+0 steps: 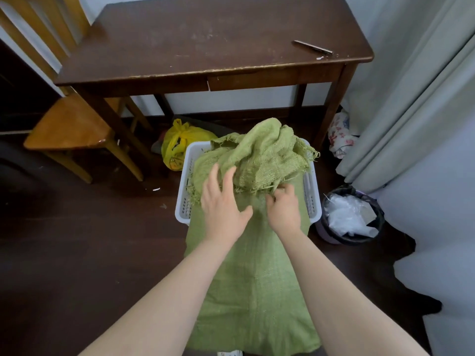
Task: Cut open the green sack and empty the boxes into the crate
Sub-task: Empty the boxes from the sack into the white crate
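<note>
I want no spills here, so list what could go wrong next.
The green sack drapes over the near rim of the white crate, so boxes, none visible yet, might slide out beside it. Its frayed mouth is bunched over the crate and could block them. Only the right hand pinches the weave; the left hand lies open, so the grip may slip.
</note>
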